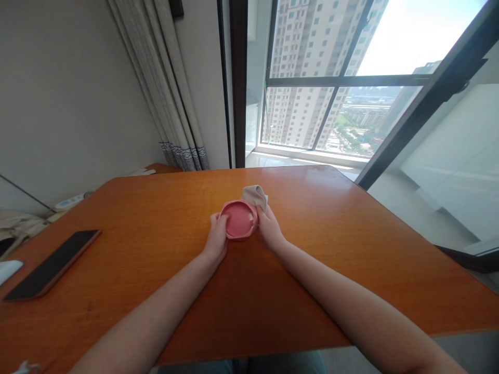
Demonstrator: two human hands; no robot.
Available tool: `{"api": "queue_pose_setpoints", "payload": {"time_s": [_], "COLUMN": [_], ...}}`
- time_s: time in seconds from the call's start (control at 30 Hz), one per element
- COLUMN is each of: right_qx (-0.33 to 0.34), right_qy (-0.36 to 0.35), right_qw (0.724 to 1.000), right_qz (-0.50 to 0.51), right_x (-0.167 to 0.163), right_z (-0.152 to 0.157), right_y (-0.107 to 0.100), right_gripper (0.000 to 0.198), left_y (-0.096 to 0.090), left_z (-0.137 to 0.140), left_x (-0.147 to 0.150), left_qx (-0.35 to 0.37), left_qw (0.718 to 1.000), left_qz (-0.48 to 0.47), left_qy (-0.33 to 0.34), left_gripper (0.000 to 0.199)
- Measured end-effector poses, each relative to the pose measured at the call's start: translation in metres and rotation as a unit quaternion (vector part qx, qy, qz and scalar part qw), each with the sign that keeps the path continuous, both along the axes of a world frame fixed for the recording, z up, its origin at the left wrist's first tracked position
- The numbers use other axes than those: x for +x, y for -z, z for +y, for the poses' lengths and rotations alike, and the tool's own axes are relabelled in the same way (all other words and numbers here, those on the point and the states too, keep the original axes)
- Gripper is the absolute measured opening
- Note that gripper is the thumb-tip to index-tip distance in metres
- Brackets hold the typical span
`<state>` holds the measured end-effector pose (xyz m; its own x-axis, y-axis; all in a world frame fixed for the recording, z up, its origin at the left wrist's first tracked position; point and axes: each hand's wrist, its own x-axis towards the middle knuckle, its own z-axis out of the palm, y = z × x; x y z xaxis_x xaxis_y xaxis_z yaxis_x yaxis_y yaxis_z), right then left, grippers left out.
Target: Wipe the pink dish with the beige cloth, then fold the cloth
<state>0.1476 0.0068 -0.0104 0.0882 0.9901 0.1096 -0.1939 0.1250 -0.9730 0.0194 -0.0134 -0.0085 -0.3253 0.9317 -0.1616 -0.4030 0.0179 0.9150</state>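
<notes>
A: Looking down from the head view, where do we find the bowl?

B: We have the round, shallow pink bowl [238,219] with its faceted rim between both hands, near the middle of the glossy orange-brown wooden counter [156,208]. Its hollow side faces up toward us. Whether it rests on the wood or is lifted, we cannot tell.

A: And our fingers?

B: On our left hand [217,237] they are grasping the bowl's left side, the thumb over the rim. On our right hand [270,227] they are clenched on a crumpled beige cloth [254,195], held against the bowl's right side. The cloth bunches up just behind the rim. Whether the right fingers also touch the bowl itself, we cannot make out.

A: What else do we see around them?

B: Well apart, on the counter's left, we see a long black slab with a brownish edge [54,265], lying flat. Just beside it is a white object [9,270], cut off by the picture's edge. Beyond the counter we see a grey curtain [163,88] and a dark-framed window [339,81].
</notes>
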Motion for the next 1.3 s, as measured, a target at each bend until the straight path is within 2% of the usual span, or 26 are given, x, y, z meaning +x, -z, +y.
{"api": "queue_pose_setpoints", "payload": {"time_s": [0.17, 0.3, 0.37, 0.4, 0.5, 0.53, 0.6, 0.67, 0.73, 0.8, 0.9, 0.97, 1.0, 1.1, 1.2, 1.3], "right_qx": [0.042, -0.008, -0.036, -0.032, 0.070, 0.111, 0.155, 0.141, 0.117, 0.091, 0.023, 0.012, 0.025, 0.038, -0.007, -0.028], "right_qy": [-0.040, -0.143, -0.156, -0.136, -0.010, 0.021, 0.006, -0.065, -0.101, -0.087, -0.026, 0.062, 0.126, 0.313, 0.418, 0.460], "right_qw": [0.997, 0.983, 0.975, 0.975, 0.979, 0.977, 0.977, 0.980, 0.982, 0.988, 0.999, 0.996, 0.990, 0.948, 0.903, 0.882], "right_qz": [-0.054, -0.114, -0.152, -0.173, -0.193, -0.181, -0.146, -0.123, -0.113, -0.092, 0.006, 0.057, 0.052, -0.048, -0.096, -0.099], "right_x": [-0.005, -0.008, -0.003, 0.002, 0.016, 0.019, 0.020, 0.017, 0.013, 0.013, 0.030, 0.056, 0.072, 0.125, 0.170, 0.198], "right_z": [-0.005, -0.005, -0.003, -0.002, -0.002, -0.003, -0.007, -0.012, -0.012, -0.005, 0.019, 0.040, 0.049, 0.071, 0.082, 0.083], "right_y": [-0.003, 0.004, 0.003, 0.001, -0.012, -0.017, -0.026, -0.030, -0.030, -0.025, -0.016, -0.010, -0.007, 0.003, 0.012, 0.016], "right_gripper": [0.039, 0.032, 0.031, 0.030, 0.024, 0.028, 0.039, 0.044, 0.044, 0.037, 0.030, 0.035, 0.036, 0.037, 0.034, 0.033], "left_y": [0.002, -0.005, -0.006, -0.006, -0.006, -0.006, -0.007, -0.008, -0.008, -0.006, -0.002, -0.002, -0.003, -0.010, -0.017, -0.019], "left_z": [0.005, 0.010, 0.009, 0.008, 0.003, 0.001, -0.002, -0.005, -0.006, -0.005, -0.002, 0.000, 0.000, -0.002, -0.006, -0.009], "left_x": [-0.007, -0.016, -0.017, -0.016, -0.011, -0.010, -0.007, -0.005, -0.003, -0.003, -0.005, -0.008, -0.010, -0.016, -0.017, -0.016], "left_qx": [0.118, 0.170, 0.175, 0.181, 0.199, 0.198, 0.185, 0.169, 0.155, 0.145, 0.137, 0.150, 0.163, 0.201, 0.212, 0.217], "left_qw": [0.988, 0.975, 0.976, 0.976, 0.976, 0.976, 0.976, 0.975, 0.974, 0.975, 0.969, 0.945, 0.923, 0.829, 0.757, 0.720], "left_qz": [0.016, -0.034, -0.042, -0.030, 0.042, 0.067, 0.113, 0.143, 0.154, 0.150, 0.176, 0.261, 0.322, 0.503, 0.602, 0.639], "left_qy": [-0.095, -0.141, -0.127, -0.116, -0.073, -0.056, -0.015, 0.025, 0.058, 0.074, 0.104, 0.127, 0.136, 0.139, 0.142, 0.163], "left_gripper": [0.024, 0.030, 0.032, 0.031, 0.027, 0.026, 0.024, 0.023, 0.022, 0.026, 0.035, 0.037, 0.034, 0.018, 0.019, 0.021]}}
